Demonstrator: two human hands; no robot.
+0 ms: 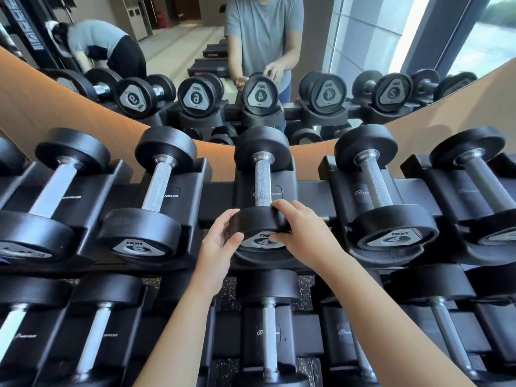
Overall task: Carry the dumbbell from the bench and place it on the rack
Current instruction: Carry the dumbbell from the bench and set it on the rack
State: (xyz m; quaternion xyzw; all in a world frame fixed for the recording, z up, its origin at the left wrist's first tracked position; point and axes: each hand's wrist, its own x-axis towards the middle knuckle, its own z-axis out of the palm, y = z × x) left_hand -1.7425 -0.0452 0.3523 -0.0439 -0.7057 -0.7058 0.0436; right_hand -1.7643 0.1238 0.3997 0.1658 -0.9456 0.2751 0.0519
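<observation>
At the centre of the frame we see the dumbbell point(262, 188) lying in a cradle on the top row of the rack point(307, 196), its knurled silver handle running away from us and its near black head, marked 4, facing up toward the camera. Our left hand point(220, 241) cups the left edge of that near head, fingers curled over the rim and thumb on the face plate. Our right hand point(298, 227) wraps the right edge, fingers over the top of the head, thumb pressing the plate — both hands hold the dumbbell. Just to the right sits another dumbbell marked 4 point(388, 196), and to the left one marked 6 point(150, 196), each in its own cradle. A lower row of dumbbells fills the bottom of the frame. Across the upper part a mirror point(279, 37) reflects the rack and a person in a grey shirt
</observation>
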